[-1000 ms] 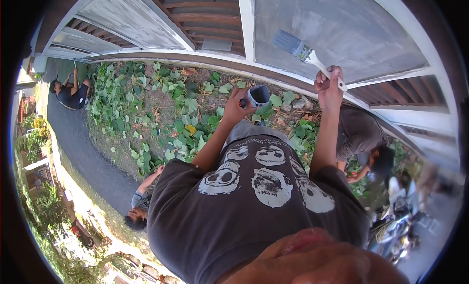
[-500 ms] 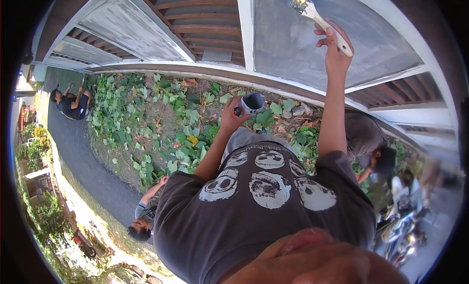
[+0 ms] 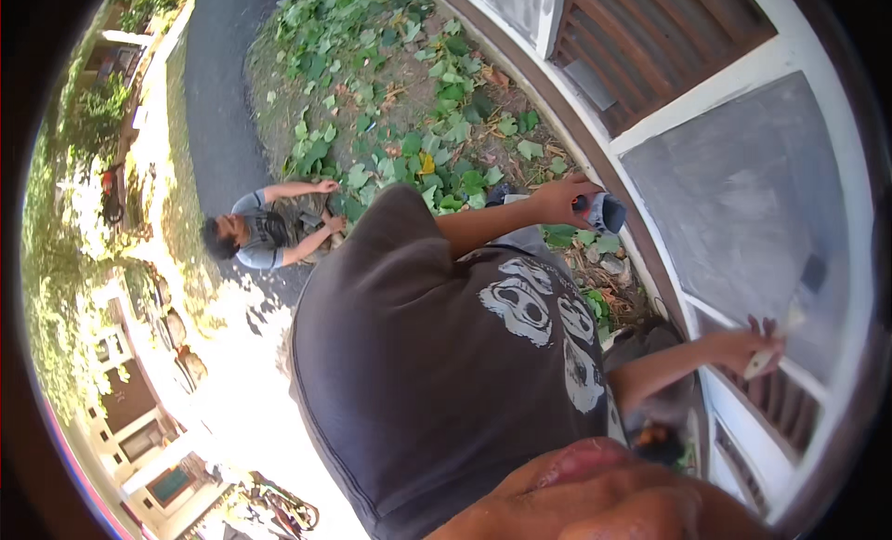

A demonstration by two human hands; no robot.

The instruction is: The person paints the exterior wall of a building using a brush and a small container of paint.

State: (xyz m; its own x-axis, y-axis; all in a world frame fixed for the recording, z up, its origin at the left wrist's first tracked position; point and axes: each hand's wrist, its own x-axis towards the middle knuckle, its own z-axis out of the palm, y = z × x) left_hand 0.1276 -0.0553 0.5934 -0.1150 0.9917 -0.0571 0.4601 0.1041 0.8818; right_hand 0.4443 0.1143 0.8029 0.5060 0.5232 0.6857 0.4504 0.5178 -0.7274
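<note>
My left hand (image 3: 567,202) is wrapped round a small, paint-stained cup (image 3: 609,213) with a dark inside, held beside the base of the wall. A small dark thing with a bit of orange shows by its fingers; I cannot make out what it is. At the lower right, my right hand (image 3: 743,349) grips a paintbrush (image 3: 760,362) by its pale handle. The brush is blurred, and its head lies over the grey-painted panel (image 3: 734,196) framed in white. Whether the bristles touch the panel I cannot tell.
Brown louvred slats (image 3: 650,47) sit above the panel within the white frame (image 3: 711,89). Leafy ground plants (image 3: 400,159) grow along the wall's foot. A person in a grey shirt (image 3: 269,226) sits at the left by the dark path (image 3: 218,85). Another person bends close to my right arm.
My view has turned, so the wall now stands at the right. The brush, held up over the upper panel before, is now lower and at its edge. The cup remains in my left hand.
</note>
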